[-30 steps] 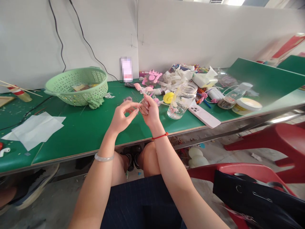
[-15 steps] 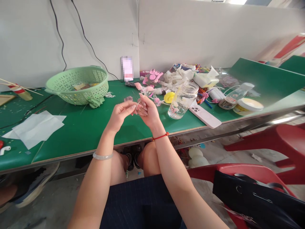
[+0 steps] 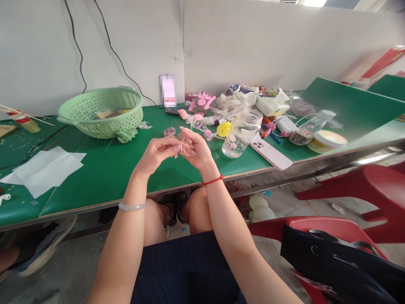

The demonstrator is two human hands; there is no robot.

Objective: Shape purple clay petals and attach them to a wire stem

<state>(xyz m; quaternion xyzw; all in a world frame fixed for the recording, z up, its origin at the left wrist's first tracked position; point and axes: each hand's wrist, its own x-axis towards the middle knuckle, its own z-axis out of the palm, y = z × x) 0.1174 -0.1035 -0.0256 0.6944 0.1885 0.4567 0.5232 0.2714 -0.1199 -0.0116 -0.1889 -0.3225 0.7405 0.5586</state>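
glass jar [image 3: 242,135] just beside the right hand [image 3: 198,147]

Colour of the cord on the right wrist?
The cord is red, clearest in the head view.

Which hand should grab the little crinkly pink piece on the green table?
Left hand, probably: nearest that pink piece; the right hand sits farther off, by a thin white strand.

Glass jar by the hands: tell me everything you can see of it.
A clear glass jar stands upright on the green table top, its mouth open, no lid on. It is partly filled with clear liquid, probably water, holding pale and pink bits. A yellow round piece sits just left, a pink-backed phone just right; the person's right hand is apart from it.
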